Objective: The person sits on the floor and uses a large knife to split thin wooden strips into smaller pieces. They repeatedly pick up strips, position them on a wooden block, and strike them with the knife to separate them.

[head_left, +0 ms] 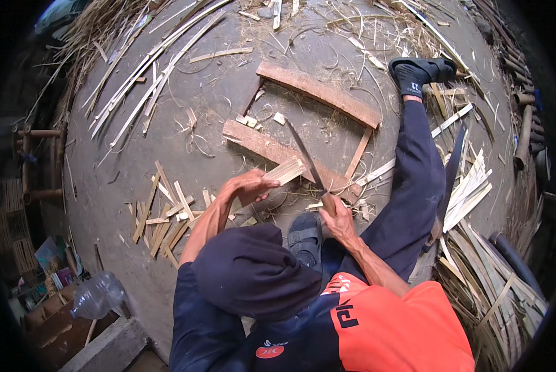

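Observation:
My left hand point(251, 186) is closed round a flat bundle of pale bamboo strips point(288, 168), whose ends point up and to the right. In my right hand point(338, 222) is the wooden handle of a long, slightly curved knife point(308, 156). Its blade reaches up and away, just right of the strip ends; whether they touch I cannot tell. Beneath both lies a low wooden frame, with a near beam point(262, 144) and a far beam point(318, 93). A small pale offcut point(280, 118) is by the knife's tip.
Cut bamboo pieces point(160, 226) are heaped left of my left arm. Long strips point(166, 68) lie at the far left. My outstretched leg point(411, 155) borders the frame on the right, beside bundled strips point(492, 291). A clear plastic bottle point(98, 294) is at lower left.

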Available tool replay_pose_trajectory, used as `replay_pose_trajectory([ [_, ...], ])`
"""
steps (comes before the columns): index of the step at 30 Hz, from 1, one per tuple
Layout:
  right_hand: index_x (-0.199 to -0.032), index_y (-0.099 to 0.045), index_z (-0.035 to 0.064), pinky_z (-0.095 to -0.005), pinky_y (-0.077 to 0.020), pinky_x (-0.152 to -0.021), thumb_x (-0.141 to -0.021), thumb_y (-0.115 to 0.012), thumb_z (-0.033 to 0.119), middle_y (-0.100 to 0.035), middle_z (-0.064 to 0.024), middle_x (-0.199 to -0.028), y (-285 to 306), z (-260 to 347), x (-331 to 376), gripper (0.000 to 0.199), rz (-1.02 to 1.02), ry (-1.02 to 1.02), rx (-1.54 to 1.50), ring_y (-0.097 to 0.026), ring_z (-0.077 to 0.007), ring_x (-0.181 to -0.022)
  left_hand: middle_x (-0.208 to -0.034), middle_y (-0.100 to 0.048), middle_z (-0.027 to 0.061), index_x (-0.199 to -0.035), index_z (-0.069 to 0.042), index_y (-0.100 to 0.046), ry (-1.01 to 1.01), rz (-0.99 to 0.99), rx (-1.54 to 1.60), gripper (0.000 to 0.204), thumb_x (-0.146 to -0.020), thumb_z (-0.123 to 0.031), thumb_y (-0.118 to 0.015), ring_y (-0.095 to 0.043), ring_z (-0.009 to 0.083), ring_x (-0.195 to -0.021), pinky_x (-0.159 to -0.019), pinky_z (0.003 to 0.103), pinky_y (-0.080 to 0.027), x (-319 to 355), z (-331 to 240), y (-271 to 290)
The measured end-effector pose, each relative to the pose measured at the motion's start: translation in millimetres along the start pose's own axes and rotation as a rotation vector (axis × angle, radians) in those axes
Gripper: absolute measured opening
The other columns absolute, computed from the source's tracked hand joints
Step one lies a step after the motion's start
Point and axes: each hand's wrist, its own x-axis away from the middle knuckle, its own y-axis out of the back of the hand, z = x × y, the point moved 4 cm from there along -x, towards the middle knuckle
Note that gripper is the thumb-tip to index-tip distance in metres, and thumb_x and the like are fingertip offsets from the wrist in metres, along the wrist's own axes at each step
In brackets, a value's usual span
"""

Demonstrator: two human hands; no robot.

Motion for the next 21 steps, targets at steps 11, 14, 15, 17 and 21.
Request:
replay_pose_trajectory([
  [11, -0.103, -0.044, 0.0029, -0.0451, -0.0448, -0.053, -0.077, -0.062, 0.013, -0.058, -0.0245, -0.069, 0, 16, -10, 0.032, -0.053, 0.022, 0.102, -0.059, -0.0417, -0.066, -0.062, -0.056, 0.0073, -0.086, 0.0, -0.056, 0.072, 0.028, 0.048, 0.044, -0.081, -0.044, -0.059, -0.056, 0.0156, -0.053, -0.044, 0.032, -0.045, -27, 11, -9],
  [14, -0.096, -0.045, 0.001, -0.0358, -0.0441, -0.047, -0.08, -0.063, 0.013, -0.056, -0.0175, -0.064, 23, 64, -23, 0.027, -0.347, 0.217, -0.023, -0.059, -0.0299, -0.055, -0.061, -0.056, 0.0076, -0.088, 0.0, -0.056, 0.097, 0.037, 0.164, 0.041, -0.08, -0.04, -0.062, -0.055, 0.0158, -0.05, -0.044, 0.03, -0.045, -28, 14, -12],
  [15, -0.093, -0.044, 0.0005, -0.0354, -0.0438, -0.047, -0.081, -0.062, 0.015, -0.056, -0.0168, -0.063, 19, 57, -23, 0.026, -0.408, 0.237, -0.093, -0.058, -0.0287, -0.053, -0.061, -0.056, 0.0076, -0.089, 0.0, -0.056, 0.096, 0.044, 0.185, 0.041, -0.08, -0.04, -0.062, -0.054, 0.0158, -0.049, -0.044, 0.03, -0.044, -26, 23, -15],
  [17, -0.09, -0.043, -0.0032, -0.0442, -0.0446, -0.05, -0.08, -0.06, 0.014, -0.057, -0.0244, -0.066, -19, -14, -17, 0.026, 0.065, -0.079, 0.373, -0.06, -0.0397, -0.062, -0.061, -0.056, 0.0075, -0.091, -0.001, -0.056, 0.059, 0.068, 0.19, 0.042, -0.08, -0.04, -0.062, -0.053, 0.0158, -0.048, -0.043, 0.031, -0.043, -32, 23, -13],
  [21, -0.093, -0.045, -0.0022, -0.0425, -0.0468, -0.051, -0.081, -0.06, 0.014, -0.058, -0.0235, -0.065, -12, 11, -22, 0.025, -0.064, 0.021, 0.183, -0.062, -0.0359, -0.062, -0.061, -0.055, 0.0071, -0.09, -0.002, -0.055, 0.107, 0.055, 0.114, 0.041, -0.081, -0.041, -0.061, -0.052, 0.0157, -0.048, -0.042, 0.032, -0.041, -23, 7, -12],
])
